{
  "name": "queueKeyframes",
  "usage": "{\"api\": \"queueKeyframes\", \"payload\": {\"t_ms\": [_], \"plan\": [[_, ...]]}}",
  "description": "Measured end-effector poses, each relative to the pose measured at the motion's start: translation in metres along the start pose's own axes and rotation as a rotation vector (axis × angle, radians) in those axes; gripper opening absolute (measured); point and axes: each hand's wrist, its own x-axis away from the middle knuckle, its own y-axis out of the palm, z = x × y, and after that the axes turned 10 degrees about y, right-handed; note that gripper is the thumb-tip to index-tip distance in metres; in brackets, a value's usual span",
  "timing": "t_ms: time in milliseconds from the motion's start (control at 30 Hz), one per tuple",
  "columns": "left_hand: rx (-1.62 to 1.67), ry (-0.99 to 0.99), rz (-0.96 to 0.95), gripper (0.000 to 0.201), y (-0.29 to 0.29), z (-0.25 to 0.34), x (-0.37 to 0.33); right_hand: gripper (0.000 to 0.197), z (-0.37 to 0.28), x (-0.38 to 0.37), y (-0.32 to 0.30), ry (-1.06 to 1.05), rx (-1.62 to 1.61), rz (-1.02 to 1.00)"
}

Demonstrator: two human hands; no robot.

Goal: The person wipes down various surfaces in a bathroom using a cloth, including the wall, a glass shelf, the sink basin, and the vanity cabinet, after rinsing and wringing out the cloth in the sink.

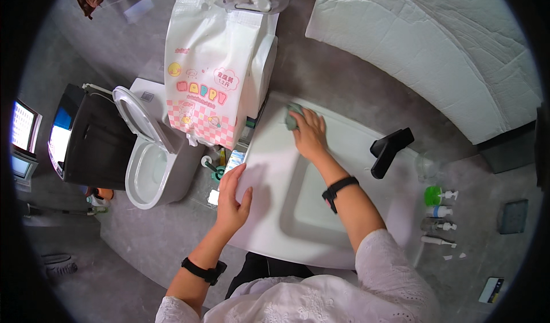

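My right hand (310,132) presses a grey-green cloth (293,118) against the far left corner of a white washbasin (266,200). Its fingers are closed over the bunched cloth, and the wrist wears a black band. At the basin's left edge, my left hand (231,204) holds nothing; its fingers are stretched out and the thumb stands apart. Whether it touches the rim I cannot tell. A black faucet (389,152) stands on the basin's back right ledge, to the right of my right arm. The sunken bowl (309,197) lies beneath my right forearm.
A white and pink printed tissue bag (209,76) hangs behind the basin's left end. Further left are a toilet (150,171) with its lid raised and a black bin-like box (100,139). Pump bottles (433,196) and a toothbrush (438,241) line the right side.
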Motion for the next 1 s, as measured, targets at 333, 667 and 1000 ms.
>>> {"api": "queueKeyframes", "payload": {"t_ms": [333, 667, 1000], "plan": [[-0.026, -0.072, 0.069, 0.056, -0.021, 0.000, 0.022, 0.047, 0.019, 0.008, 0.020, 0.489, 0.118, 0.437], [-0.022, -0.072, 0.052, 0.053, -0.029, 0.007, 0.033, 0.050, -0.023, 0.045, 0.018, -0.253, -0.269, -0.064], [0.011, -0.273, 0.185, 0.052, -0.068, -0.011, 0.082, 0.063, -0.120, 0.157, 0.037, -0.316, -0.081, -0.139]]}}
